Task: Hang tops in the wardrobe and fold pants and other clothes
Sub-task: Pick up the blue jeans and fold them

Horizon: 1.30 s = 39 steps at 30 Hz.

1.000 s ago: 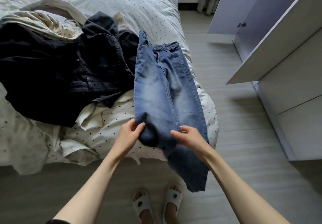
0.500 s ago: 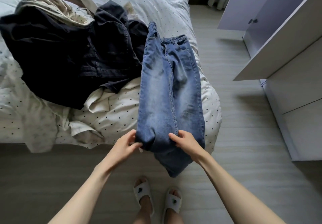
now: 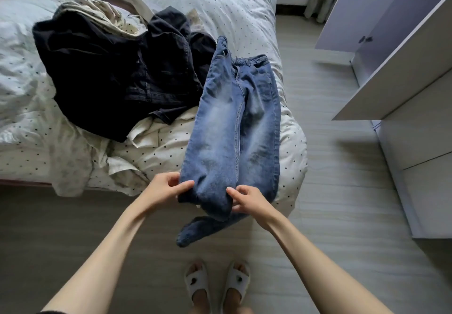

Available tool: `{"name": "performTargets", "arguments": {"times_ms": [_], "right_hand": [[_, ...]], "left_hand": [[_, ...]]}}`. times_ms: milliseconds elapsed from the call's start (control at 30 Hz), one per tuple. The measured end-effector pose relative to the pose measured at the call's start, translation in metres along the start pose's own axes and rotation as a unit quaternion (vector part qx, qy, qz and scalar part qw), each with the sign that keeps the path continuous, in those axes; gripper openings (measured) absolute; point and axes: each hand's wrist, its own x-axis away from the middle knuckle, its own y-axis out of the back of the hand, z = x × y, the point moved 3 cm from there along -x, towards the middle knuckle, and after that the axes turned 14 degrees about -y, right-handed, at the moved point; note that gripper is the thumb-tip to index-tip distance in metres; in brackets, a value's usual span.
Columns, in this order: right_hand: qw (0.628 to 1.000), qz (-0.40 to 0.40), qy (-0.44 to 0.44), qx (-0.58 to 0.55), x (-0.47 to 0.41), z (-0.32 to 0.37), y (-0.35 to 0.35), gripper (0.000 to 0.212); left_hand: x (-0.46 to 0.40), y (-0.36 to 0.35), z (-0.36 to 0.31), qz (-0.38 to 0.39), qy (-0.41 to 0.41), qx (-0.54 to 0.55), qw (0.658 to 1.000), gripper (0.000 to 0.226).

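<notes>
Blue denim: one pair of jeans (image 3: 234, 127) lying on the bed (image 3: 244, 8), left hand (image 3: 164, 188) and right hand (image 3: 247, 200) fingers both pinching its folded lower end; one dark clothes pile (image 3: 110, 69) sitting beside.

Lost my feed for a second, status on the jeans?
Left hand and right hand both pinch the blue jeans at the bed edge. Leg ends hang off. Dark clothes pile alongside, apart.

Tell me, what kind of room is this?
Most likely a bedroom: a bed with a polka-dot duvet, a white wardrobe beside it, and clothes such as blue jeans laid out for folding.
</notes>
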Motion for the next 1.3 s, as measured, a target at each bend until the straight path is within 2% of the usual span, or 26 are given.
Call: {"name": "performTargets", "arguments": {"times_ms": [33,100,167,267,300,367,467,567,667,833,1033,1200,1267,1300], "right_hand": [[1.000,0.009,-0.016,-0.011,0.000,-0.003,-0.004,0.020],[0.999,0.023,-0.023,-0.018,-0.003,-0.007,-0.011,0.021],[0.999,0.023,-0.015,0.020,-0.006,-0.011,-0.020,0.006],[0.997,0.031,0.003,0.074,-0.007,-0.012,-0.035,0.021],[0.996,0.045,0.008,0.075,-0.006,-0.011,-0.042,0.026],[0.994,0.060,0.008,0.088,-0.010,-0.008,-0.053,0.033],[0.979,0.039,0.006,0.198,-0.020,-0.013,-0.062,0.036],[0.973,0.000,-0.044,0.226,-0.029,-0.032,-0.057,0.039],[0.972,-0.056,-0.076,0.215,-0.036,-0.054,-0.034,0.041],[0.963,-0.199,-0.118,0.139,-0.047,-0.084,0.032,0.041],[0.943,-0.306,-0.112,0.073,-0.079,-0.094,0.093,0.040],[0.938,-0.330,-0.082,0.059,-0.114,-0.108,0.110,0.040],[0.944,-0.320,-0.073,0.043,-0.122,-0.108,0.112,0.029],[0.947,-0.312,-0.072,0.038,-0.124,-0.107,0.112,0.025]], "left_hand": [[0.005,0.001,0.001,0.032,0.005,0.020,0.999,0.005],[0.011,0.006,0.006,0.065,-0.004,0.015,0.998,0.021],[0.015,0.008,0.012,0.059,-0.036,-0.087,0.994,0.020],[0.021,0.011,0.022,0.023,-0.033,-0.329,0.943,0.010],[0.023,0.013,0.026,0.009,-0.022,-0.378,0.925,0.014],[0.026,0.022,0.035,-0.007,0.000,-0.405,0.914,0.018],[0.029,0.033,0.059,0.043,0.079,-0.386,0.918,0.027],[0.041,0.024,0.086,0.092,0.156,-0.336,0.924,0.050],[0.040,0.001,0.098,0.091,0.161,-0.305,0.934,0.051],[0.013,-0.060,0.102,0.125,0.118,-0.238,0.956,0.045],[-0.045,-0.119,0.109,0.103,0.050,-0.181,0.977,0.055],[-0.094,-0.148,0.126,-0.010,0.058,-0.108,0.992,0.065],[-0.107,-0.157,0.132,-0.025,0.080,-0.088,0.993,0.054],[-0.110,-0.160,0.134,-0.023,0.089,-0.084,0.992,0.040]]}}
